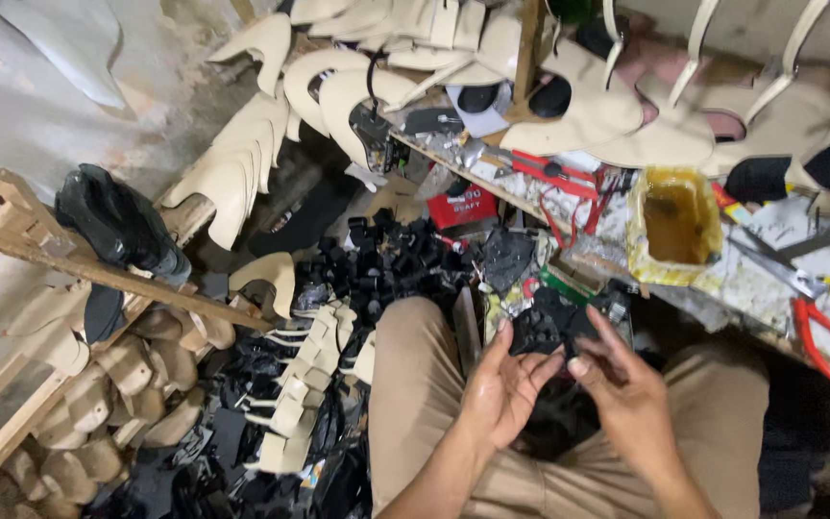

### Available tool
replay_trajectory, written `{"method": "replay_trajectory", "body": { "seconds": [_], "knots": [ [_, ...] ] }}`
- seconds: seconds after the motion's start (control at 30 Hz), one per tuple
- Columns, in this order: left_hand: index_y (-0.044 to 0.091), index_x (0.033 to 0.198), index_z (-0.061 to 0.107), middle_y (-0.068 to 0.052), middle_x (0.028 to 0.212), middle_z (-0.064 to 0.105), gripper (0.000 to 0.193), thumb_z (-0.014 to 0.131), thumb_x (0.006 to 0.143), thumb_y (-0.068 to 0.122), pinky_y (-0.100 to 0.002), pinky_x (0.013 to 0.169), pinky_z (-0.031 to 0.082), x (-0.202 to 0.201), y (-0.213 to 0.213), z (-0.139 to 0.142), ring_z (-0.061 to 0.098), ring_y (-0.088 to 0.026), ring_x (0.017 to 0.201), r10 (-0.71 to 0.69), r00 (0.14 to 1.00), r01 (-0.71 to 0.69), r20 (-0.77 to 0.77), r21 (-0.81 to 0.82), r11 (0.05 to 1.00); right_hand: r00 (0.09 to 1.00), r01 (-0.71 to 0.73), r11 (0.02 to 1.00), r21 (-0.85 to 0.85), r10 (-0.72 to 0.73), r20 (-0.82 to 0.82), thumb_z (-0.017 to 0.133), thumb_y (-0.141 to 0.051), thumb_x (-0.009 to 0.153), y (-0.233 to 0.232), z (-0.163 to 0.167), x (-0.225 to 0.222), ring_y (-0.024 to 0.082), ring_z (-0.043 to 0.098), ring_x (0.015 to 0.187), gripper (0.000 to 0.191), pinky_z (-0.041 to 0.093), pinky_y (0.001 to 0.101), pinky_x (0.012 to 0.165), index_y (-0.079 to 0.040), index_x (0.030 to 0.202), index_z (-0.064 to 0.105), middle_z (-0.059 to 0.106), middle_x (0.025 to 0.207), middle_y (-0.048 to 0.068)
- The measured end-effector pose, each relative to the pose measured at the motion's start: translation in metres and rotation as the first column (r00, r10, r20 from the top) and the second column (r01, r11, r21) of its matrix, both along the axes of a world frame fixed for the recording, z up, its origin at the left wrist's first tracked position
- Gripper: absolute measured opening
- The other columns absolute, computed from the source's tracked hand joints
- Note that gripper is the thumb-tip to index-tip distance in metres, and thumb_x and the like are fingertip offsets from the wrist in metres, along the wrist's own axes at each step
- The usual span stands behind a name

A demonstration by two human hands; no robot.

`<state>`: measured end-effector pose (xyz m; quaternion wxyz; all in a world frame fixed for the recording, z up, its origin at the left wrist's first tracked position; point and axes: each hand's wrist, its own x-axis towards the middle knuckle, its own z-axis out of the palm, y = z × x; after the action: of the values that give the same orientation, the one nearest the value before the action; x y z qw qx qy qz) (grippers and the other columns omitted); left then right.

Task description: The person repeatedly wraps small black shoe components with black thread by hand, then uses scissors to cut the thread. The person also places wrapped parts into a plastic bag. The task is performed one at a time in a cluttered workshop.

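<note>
Dim, soft, blurred edges, wide-angle warp

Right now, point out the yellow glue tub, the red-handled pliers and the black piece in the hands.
yellow glue tub (674, 223): head view, on the liquid inside.
red-handled pliers (823, 348): head view, on a red handle.
black piece (542, 330): head view, on its middle, above the fingers.

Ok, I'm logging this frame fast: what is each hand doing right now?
Left hand: open, palm up, fingertips touching a small black piece.
Right hand: fingers curled, thumb by the same piece; a firm grip cannot be told.
</note>
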<state>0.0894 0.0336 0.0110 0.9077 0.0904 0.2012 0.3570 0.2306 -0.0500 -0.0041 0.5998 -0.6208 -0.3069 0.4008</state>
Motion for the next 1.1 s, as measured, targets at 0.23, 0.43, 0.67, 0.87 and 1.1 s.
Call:
{"method": "replay_trajectory", "body": {
  "seconds": [0.23,0.43,0.67,0.87,1.1],
  "knots": [
    [0.004,0.144,0.054,-0.01,0.129,0.065,0.052,0.071,0.1,0.025,-0.038,0.109,0.051,-0.016,-0.018,0.013,0.063,-0.017,0.118,0.018,0.993,0.023,-0.117,0.342,0.939,1.0,-0.009,0.997,0.071,0.008,0.009,0.071,-0.005,0.082,-0.025,0.047,0.01,0.019,0.064,0.118,0.085,0.05,0.0327,0.101,-0.009,0.16,0.037,0.066,0.135,0.014],
    [0.001,0.148,0.052,-0.012,0.143,0.062,0.067,0.081,0.091,0.024,-0.035,0.115,0.045,-0.027,-0.029,0.029,0.059,-0.019,0.13,0.079,0.978,0.037,-0.192,0.536,0.843,0.917,-0.044,0.986,0.16,-0.024,0.398,0.078,-0.001,0.076,-0.034,0.081,-0.014,0.02,0.064,0.118,0.09,0.049,0.0327,0.104,-0.004,0.158,0.04,0.067,0.133,0.017],
    [0.001,0.146,0.053,-0.012,0.142,0.063,0.068,0.082,0.089,0.025,-0.035,0.111,0.049,-0.039,-0.032,0.037,0.061,-0.018,0.128,0.11,0.959,0.06,-0.262,0.566,0.822,0.82,-0.048,0.987,0.153,-0.048,0.57,0.083,-0.005,0.071,-0.033,0.093,-0.027,0.016,0.066,0.115,0.086,0.05,0.0328,0.101,-0.001,0.15,0.049,0.072,0.127,0.015],
    [-0.001,0.144,0.056,-0.011,0.138,0.064,0.064,0.082,0.092,0.026,-0.034,0.11,0.05,-0.046,-0.026,0.035,0.061,-0.018,0.125,0.108,0.933,0.159,-0.343,0.664,0.731,0.722,-0.015,0.992,0.124,-0.075,0.688,0.082,-0.012,0.076,-0.035,0.088,-0.04,0.016,0.07,0.113,0.075,0.054,0.0304,0.097,-0.005,0.146,0.056,0.072,0.127,0.013],
    [0.0,0.15,0.049,-0.01,0.145,0.062,0.073,0.077,0.094,0.037,-0.033,0.109,0.045,-0.035,-0.026,0.03,0.059,-0.017,0.126,0.107,0.951,0.105,-0.289,0.631,0.768,0.999,-0.01,0.987,0.158,0.004,0.037,0.075,-0.015,0.078,-0.016,0.066,-0.032,0.022,0.057,0.129,0.104,0.043,0.034,0.108,-0.008,0.166,0.021,0.059,0.146,0.019]
  ]
}}
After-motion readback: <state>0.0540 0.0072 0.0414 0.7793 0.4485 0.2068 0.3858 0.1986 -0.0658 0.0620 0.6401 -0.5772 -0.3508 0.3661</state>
